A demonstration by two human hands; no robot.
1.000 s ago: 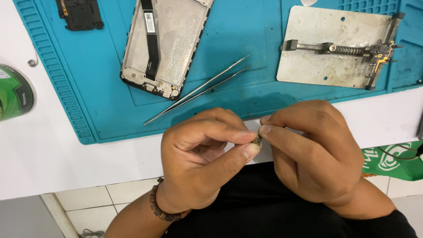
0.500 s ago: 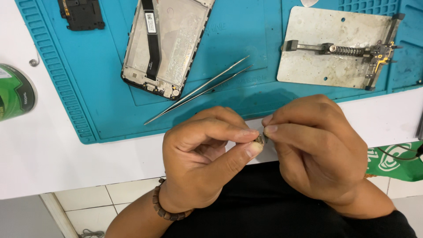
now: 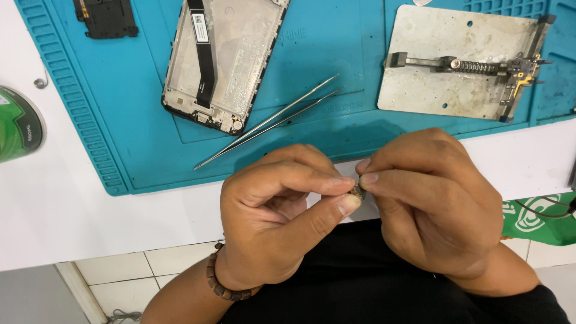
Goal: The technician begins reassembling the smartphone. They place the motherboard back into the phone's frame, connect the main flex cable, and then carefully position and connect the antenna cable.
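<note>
My left hand (image 3: 276, 222) and my right hand (image 3: 438, 204) meet fingertip to fingertip just below the white table's front edge. Between the thumbs and forefingers of both sits a tiny dark part (image 3: 358, 191), mostly hidden by the fingers. A beaded bracelet (image 3: 225, 289) circles my left wrist. On the blue work mat (image 3: 138, 138) above the hands lie metal tweezers (image 3: 270, 122) and an opened phone frame (image 3: 225, 60) with a black ribbon cable.
A metal board holder with a spring clamp (image 3: 462, 63) lies at the mat's right. A small black cover piece (image 3: 107, 17) sits top left. A green roll (image 3: 18, 123) is at the left edge, green fabric (image 3: 540, 219) at the right. The white table (image 3: 72, 222) fronts a tiled floor.
Both hands have stayed nearly still, with only slight finger shifts around the tiny part. The things on the mat have not moved.
</note>
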